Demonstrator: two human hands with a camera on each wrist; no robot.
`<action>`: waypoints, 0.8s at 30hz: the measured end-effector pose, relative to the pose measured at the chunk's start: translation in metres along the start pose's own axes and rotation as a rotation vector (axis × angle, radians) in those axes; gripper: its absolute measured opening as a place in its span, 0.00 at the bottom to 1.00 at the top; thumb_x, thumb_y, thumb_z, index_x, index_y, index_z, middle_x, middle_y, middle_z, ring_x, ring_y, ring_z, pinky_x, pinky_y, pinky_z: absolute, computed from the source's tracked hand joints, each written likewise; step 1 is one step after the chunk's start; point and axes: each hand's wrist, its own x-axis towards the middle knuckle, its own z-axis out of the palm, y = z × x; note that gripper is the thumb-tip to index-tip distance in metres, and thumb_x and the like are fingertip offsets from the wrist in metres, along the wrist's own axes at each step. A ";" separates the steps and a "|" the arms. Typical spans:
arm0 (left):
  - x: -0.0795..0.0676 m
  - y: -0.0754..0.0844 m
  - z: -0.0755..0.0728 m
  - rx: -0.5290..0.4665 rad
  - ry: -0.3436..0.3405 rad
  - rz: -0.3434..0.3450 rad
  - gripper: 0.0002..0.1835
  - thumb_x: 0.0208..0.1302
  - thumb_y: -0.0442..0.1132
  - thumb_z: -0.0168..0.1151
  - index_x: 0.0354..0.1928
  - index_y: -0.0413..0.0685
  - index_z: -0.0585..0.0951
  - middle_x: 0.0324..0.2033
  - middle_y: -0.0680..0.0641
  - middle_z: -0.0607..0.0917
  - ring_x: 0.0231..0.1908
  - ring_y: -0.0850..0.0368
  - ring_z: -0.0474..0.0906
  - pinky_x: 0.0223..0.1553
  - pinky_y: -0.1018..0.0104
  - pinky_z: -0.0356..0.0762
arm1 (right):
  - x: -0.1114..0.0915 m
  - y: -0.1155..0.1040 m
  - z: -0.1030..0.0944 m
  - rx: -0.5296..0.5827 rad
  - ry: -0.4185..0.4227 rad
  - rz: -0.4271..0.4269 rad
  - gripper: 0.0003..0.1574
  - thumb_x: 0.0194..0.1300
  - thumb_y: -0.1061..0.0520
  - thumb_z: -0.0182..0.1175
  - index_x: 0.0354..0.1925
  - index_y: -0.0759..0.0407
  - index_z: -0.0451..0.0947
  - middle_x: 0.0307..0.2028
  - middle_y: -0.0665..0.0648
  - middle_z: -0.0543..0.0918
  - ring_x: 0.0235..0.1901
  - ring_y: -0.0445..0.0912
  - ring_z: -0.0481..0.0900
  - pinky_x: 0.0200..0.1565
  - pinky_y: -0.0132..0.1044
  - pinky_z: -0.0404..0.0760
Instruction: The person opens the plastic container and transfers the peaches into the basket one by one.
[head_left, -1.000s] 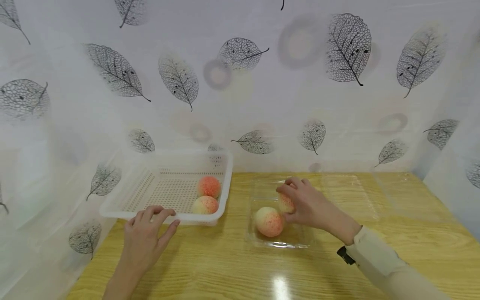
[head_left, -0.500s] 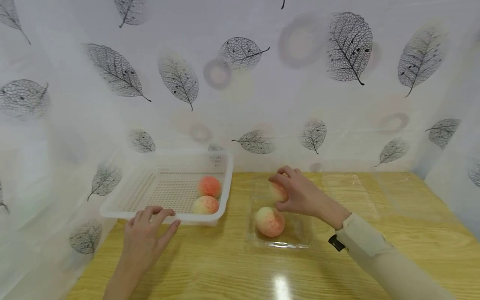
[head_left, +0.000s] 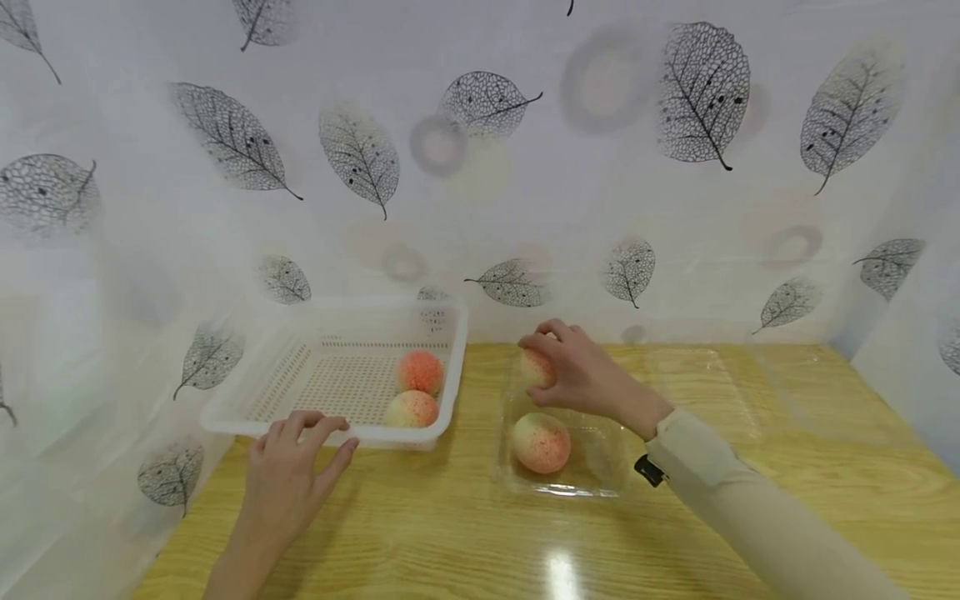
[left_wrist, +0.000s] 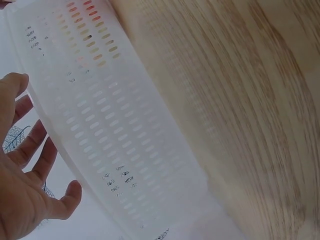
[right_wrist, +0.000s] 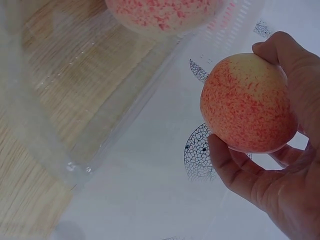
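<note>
My right hand (head_left: 581,371) grips a yellow-and-red speckled peach (right_wrist: 247,102) between thumb and fingers. It holds the peach over the back left part of a clear plastic box (head_left: 558,490). A second peach (head_left: 542,443) sits in the box's front left corner. To the left stands a white perforated plastic basket (head_left: 258,427). In its right end lie a redder peach (head_left: 420,372) and a pale yellow-and-pink peach (head_left: 411,410). My left hand (head_left: 288,475) is at the basket's front rim, its fingers spread and loosely bent; the left wrist view shows them along that rim.
All of this stands on a wood-grain table (head_left: 450,525). Flat clear plastic (head_left: 701,392), seemingly the box's lid, lies right of the box. A pale curtain (head_left: 540,200) printed with dark leaves hangs behind the table and at both sides.
My right hand has moved left and toward the back with the peach, from the box's middle to its back left part. My left hand stays at the basket rim.
</note>
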 end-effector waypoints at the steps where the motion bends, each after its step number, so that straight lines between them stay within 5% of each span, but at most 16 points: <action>1: 0.000 0.000 0.000 -0.002 -0.002 -0.004 0.16 0.52 0.43 0.78 0.43 0.54 0.85 0.41 0.43 0.84 0.39 0.38 0.80 0.37 0.33 0.76 | 0.001 -0.001 0.001 0.002 0.002 0.000 0.37 0.51 0.52 0.74 0.61 0.56 0.79 0.54 0.59 0.77 0.45 0.54 0.75 0.42 0.41 0.77; 24: 0.000 0.000 -0.002 -0.013 -0.017 -0.033 0.15 0.53 0.43 0.78 0.42 0.55 0.85 0.41 0.44 0.84 0.40 0.38 0.80 0.39 0.31 0.76 | 0.020 -0.018 0.011 0.072 0.005 0.013 0.40 0.52 0.51 0.75 0.63 0.57 0.78 0.58 0.61 0.78 0.50 0.55 0.78 0.44 0.44 0.82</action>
